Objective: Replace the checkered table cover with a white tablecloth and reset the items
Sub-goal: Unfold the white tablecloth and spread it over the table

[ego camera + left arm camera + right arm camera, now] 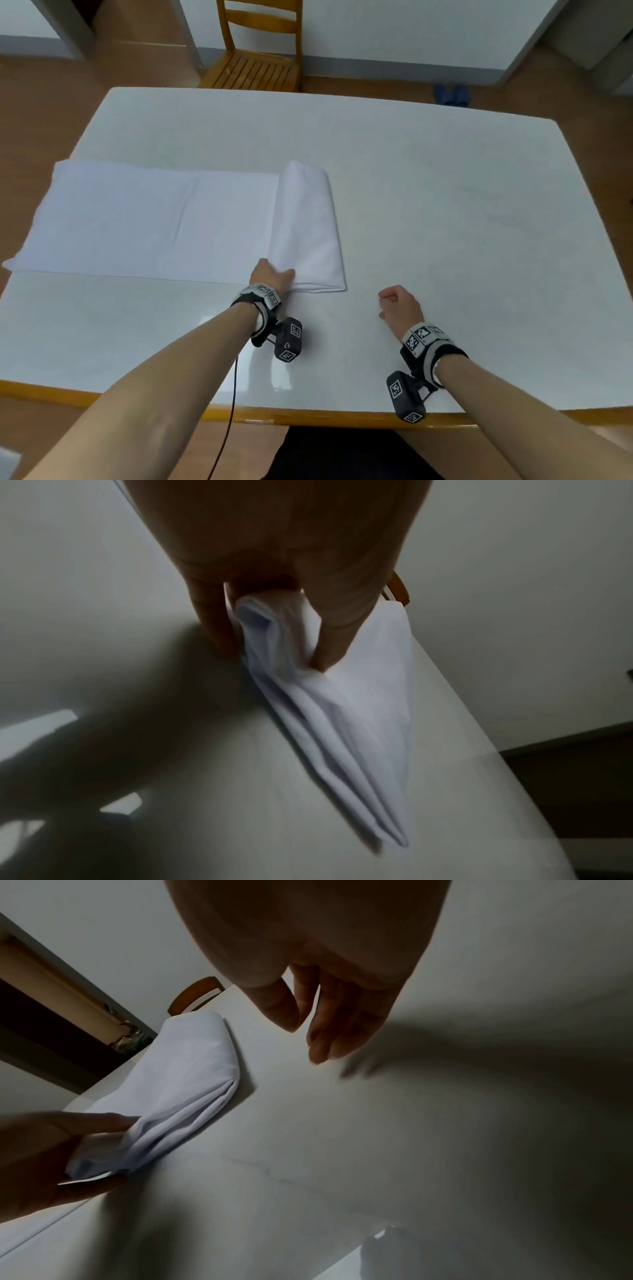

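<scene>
White tablecloth [164,219] on the glossy white table [445,205], partly unfolded: flat strip spread toward 9 o'clock, reaching the table's left edge; still-folded thick stack [308,226] at the strip's right end, about table centre. Near corner of that stack bunched up and lifted slightly off the surface.

Left hand [270,275] at the stack's near edge, 6 o'clock side of the fold. Grasping: fingers [212,620] and thumb [339,631] pinching several gathered layers of the cloth, per left wrist view. Same grip visible from the right wrist view, low at 8 o'clock [51,1153].

Right hand [399,306] at 3 o'clock of the stack, well apart from the cloth, over bare tabletop. Released, holding nothing; fingers [329,1031] loosely curled and pointing down toward the surface. Contact with the table: cannot tell.

Wrist-worn camera units with black-and-white markers on both forearms.

Wooden chair [260,51] beyond the table at 12 o'clock. Blue slippers [451,94] on the floor at 1 o'clock.
</scene>
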### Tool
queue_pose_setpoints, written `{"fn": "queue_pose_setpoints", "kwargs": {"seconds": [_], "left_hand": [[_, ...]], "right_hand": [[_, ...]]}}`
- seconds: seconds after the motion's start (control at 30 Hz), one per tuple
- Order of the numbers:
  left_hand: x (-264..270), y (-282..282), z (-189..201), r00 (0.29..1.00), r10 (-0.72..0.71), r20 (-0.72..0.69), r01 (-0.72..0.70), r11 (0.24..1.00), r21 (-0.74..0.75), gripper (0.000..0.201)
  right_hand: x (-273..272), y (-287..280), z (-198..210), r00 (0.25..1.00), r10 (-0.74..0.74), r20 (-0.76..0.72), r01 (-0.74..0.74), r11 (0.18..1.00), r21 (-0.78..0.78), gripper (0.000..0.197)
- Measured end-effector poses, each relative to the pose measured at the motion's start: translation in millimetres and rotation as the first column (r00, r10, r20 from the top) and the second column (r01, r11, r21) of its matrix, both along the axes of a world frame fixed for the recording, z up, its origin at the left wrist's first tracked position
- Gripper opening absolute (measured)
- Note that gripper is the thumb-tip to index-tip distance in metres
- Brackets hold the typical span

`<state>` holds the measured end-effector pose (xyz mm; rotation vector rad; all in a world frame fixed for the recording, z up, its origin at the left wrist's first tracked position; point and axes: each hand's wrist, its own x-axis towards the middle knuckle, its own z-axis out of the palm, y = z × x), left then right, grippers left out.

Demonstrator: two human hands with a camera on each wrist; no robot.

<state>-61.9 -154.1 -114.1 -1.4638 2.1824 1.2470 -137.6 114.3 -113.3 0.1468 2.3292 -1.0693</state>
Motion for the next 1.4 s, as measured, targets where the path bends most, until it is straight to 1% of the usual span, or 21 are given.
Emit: {"fn": "queue_pose_setpoints", "kwargs": {"seconds": [0.07, 0.13, 0.23, 0.33, 0.47, 0.5, 0.6, 0.67, 0.73, 0.8, 0.87, 0.9, 0.97, 1.07, 1.13, 1.2, 1.23, 1.27, 1.3, 1.37, 1.4], "left_hand": [[-11, 2, 2, 0.999, 0.008, -0.037, -0.009, 1.000, -0.028, 0.033], [-19, 8, 9, 0.981, -0.009, -0.194, -0.005, 0.997, -0.073, 0.027], [-33, 28, 20, 0.884, -0.162, -0.439, 0.070, 0.973, -0.219, 0.029], [-53, 60, 35, 0.784, -0.228, -0.577, 0.110, 0.967, -0.232, 0.019], [-73, 106, 37, 0.769, -0.334, -0.545, 0.285, 0.942, -0.176, 0.021], [-77, 115, 34, 0.764, -0.401, -0.505, 0.367, 0.914, -0.171, 0.026], [-85, 139, 25, 0.699, -0.619, -0.358, 0.608, 0.778, -0.160, 0.039], [-84, 152, 25, 0.688, -0.638, -0.346, 0.660, 0.748, -0.067, 0.042], [-76, 161, 25, 0.716, -0.612, -0.335, 0.641, 0.767, -0.032, 0.039], [-62, 164, 23, 0.765, -0.546, -0.340, 0.563, 0.825, -0.058, 0.035], [-42, 162, 23, 0.819, -0.451, -0.355, 0.453, 0.888, -0.082, 0.037], [-32, 159, 22, 0.837, -0.413, -0.359, 0.412, 0.907, -0.083, 0.042], [-7, 157, 20, 0.892, -0.316, -0.323, 0.299, 0.949, -0.104, 0.049], [27, 157, 16, 0.946, -0.132, -0.296, 0.105, 0.989, -0.106, 0.045], [43, 158, 12, 0.956, -0.070, -0.285, 0.043, 0.994, -0.100, 0.031], [52, 157, 9, 0.960, -0.048, -0.277, 0.023, 0.995, -0.095, 0.027], [55, 154, 6, 0.959, -0.046, -0.278, 0.022, 0.996, -0.087, 0.029], [56, 150, 2, 0.961, -0.048, -0.273, 0.028, 0.997, -0.077, 0.031], [54, 145, -2, 0.964, -0.051, -0.261, 0.036, 0.997, -0.064, 0.032], [47, 135, -9, 0.971, -0.050, -0.235, 0.045, 0.999, -0.023, 0.032], [42, 130, -11, 0.969, -0.050, -0.241, 0.050, 0.999, -0.003, 0.033]], "right_hand": [[-5, 3, 2, 1.000, -0.012, -0.006, 0.012, 1.000, 0.026, 0.020], [-10, 5, 5, 0.999, -0.028, -0.016, 0.029, 0.999, 0.035, 0.021], [-17, 11, 13, 0.998, -0.065, -0.023, 0.065, 0.998, 0.017, 0.021], [-26, 25, 21, 0.994, -0.104, -0.022, 0.104, 0.994, -0.013, 0.022], [-41, 50, 25, 0.991, -0.127, -0.037, 0.126, 0.991, -0.038, 0.021], [-46, 55, 26, 0.991, -0.125, -0.043, 0.124, 0.991, -0.042, 0.021], [-62, 71, 23, 0.993, -0.100, -0.056, 0.097, 0.994, -0.051, 0.020], [-74, 80, 18, 0.997, -0.054, -0.047, 0.052, 0.998, -0.043, 0.020], [-82, 85, 11, 0.999, -0.001, -0.046, 0.000, 1.000, -0.027, 0.020], [-86, 85, 8, 0.995, 0.065, -0.075, -0.067, 0.998, -0.020, 0.019], [-88, 76, 8, 0.976, 0.130, -0.175, -0.135, 0.991, -0.018, 0.017], [-87, 70, 11, 0.958, 0.150, -0.245, -0.160, 0.987, -0.019, 0.017], [-83, 53, 9, 0.912, 0.251, -0.323, -0.278, 0.960, -0.040, 0.020], [-70, 22, -1, 0.815, 0.474, -0.333, -0.504, 0.864, -0.004, 0.020], [-63, 3, -9, 0.730, 0.617, -0.292, -0.611, 0.782, 0.126, 0.041], [-57, -12, -17, 0.655, 0.720, -0.228, -0.644, 0.690, 0.330, 0.067], [-55, -17, -20, 0.621, 0.754, -0.215, -0.637, 0.645, 0.422, 0.072], [-54, -21, -22, 0.593, 0.774, -0.219, -0.618, 0.613, 0.492, 0.071], [-54, -24, -24, 0.571, 0.786, -0.236, -0.600, 0.596, 0.534, 0.062], [-58, -26, -26, 0.559, 0.789, -0.254, -0.597, 0.595, 0.538, 0.034], [-62, -25, -25, 0.572, 0.781, -0.251, -0.608, 0.609, 0.509, 0.023]]}}
